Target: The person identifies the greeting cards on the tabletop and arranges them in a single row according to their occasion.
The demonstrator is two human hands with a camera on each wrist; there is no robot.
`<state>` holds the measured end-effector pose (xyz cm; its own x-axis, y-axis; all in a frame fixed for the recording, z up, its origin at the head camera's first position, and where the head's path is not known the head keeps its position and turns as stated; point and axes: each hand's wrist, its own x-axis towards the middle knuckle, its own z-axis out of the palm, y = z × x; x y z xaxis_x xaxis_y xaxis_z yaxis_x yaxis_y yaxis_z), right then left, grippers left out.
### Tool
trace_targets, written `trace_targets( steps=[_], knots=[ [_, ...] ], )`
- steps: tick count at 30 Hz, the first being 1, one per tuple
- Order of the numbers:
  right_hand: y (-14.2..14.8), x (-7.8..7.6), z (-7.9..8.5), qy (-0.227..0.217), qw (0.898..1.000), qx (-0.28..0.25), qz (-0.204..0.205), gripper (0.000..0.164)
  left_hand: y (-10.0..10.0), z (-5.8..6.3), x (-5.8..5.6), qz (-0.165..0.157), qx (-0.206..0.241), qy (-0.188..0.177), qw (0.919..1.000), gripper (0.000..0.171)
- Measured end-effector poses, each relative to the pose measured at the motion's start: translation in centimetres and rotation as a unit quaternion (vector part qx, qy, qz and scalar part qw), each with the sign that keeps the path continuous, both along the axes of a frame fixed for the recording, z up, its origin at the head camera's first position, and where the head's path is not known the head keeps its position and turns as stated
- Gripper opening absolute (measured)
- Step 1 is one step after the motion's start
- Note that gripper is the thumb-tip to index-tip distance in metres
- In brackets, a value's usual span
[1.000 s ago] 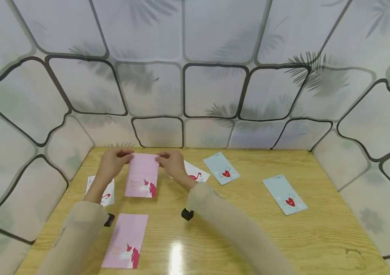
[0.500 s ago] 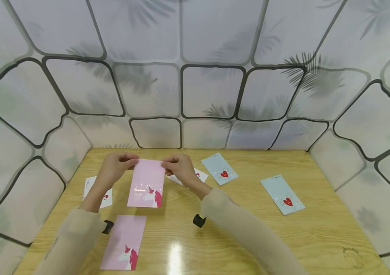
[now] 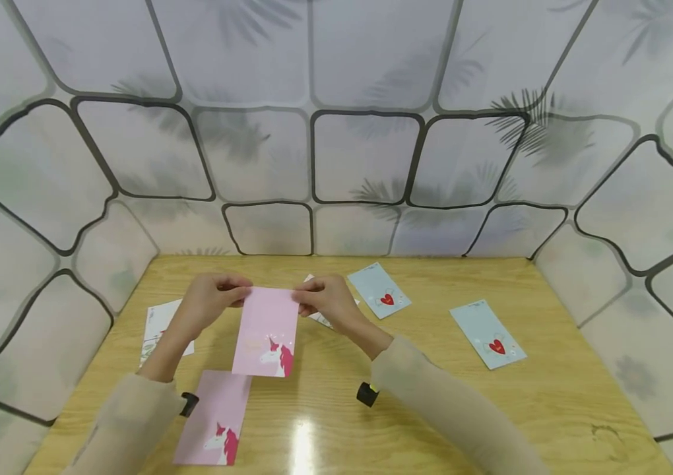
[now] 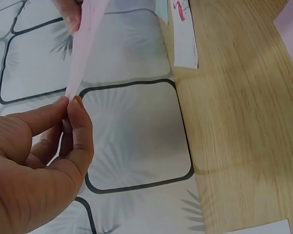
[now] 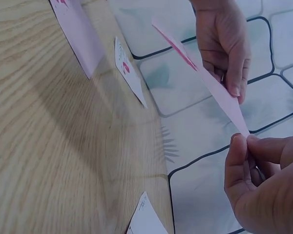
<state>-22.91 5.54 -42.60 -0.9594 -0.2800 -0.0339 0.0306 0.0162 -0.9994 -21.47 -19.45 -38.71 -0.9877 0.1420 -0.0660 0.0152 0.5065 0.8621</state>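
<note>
One card [image 3: 264, 326] hung left of frame centre, apparently mid-carry.
My left hand [image 3: 213, 301] and right hand [image 3: 328, 301] pinched its top corners; lowering would need even grips.

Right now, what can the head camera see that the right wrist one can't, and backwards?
Only the head view shows two blue heart cards and the beige sleeves. Only the right wrist view shows the held pink card nearly edge-on. Both show the left hand and right hand pinching that card, the other pink card, white cards and the table.
</note>
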Motion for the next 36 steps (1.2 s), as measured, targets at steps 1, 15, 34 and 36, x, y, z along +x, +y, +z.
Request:
trace_targets(
  steps=[1,15,34,36],
  knots=[
    [0.2,0.2,0.0,-0.001,1.000,0.000,0.003,0.017,0.1,0.0,0.1,-0.005,0.001,-0.001,1.0000,0.025],
    [2.3,2.9,-1.2,-0.065,0.997,-0.003,0.043,0.015,1.1,-1.4,2.3,-0.045,-0.061,-0.007,0.9971,0.018],
    [3.5,5.8,-3.3,-0.106,0.992,0.043,0.054,0.009,2.2,-4.0,5.0,-0.068,-0.082,-0.005,0.9943,0.004],
    [3.5,6.0,-3.5,-0.108,0.992,0.042,0.055,0.008,2.2,-4.3,5.1,-0.067,-0.080,-0.010,0.9945,0.004]
  ],
)
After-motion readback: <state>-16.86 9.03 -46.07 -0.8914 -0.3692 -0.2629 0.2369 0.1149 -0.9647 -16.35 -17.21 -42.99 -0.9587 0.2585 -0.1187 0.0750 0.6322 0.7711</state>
